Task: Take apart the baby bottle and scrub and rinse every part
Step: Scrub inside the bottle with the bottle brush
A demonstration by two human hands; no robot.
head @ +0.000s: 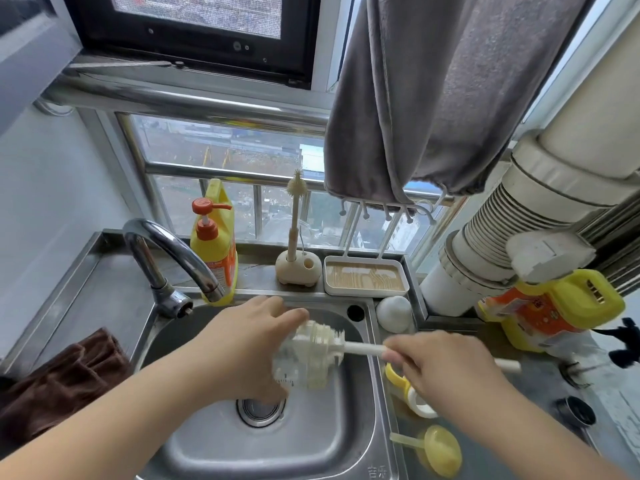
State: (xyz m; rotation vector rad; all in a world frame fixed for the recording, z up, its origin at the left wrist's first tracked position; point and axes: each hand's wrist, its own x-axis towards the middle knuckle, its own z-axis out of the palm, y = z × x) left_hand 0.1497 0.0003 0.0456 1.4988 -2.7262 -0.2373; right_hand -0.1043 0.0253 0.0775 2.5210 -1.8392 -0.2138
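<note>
Left hand (249, 341) grip clamps the clear bottle body (304, 358) over the sink (346, 445); right hand (446, 368) grip pinches the bottle brush (363, 348), bristles apparently inside, blurred.

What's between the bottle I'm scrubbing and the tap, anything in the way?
Nothing visible. The left hand holds the bottle over the sink, the right hand works the brush inside it, and the space up-left to the tap spout looks open.
</note>
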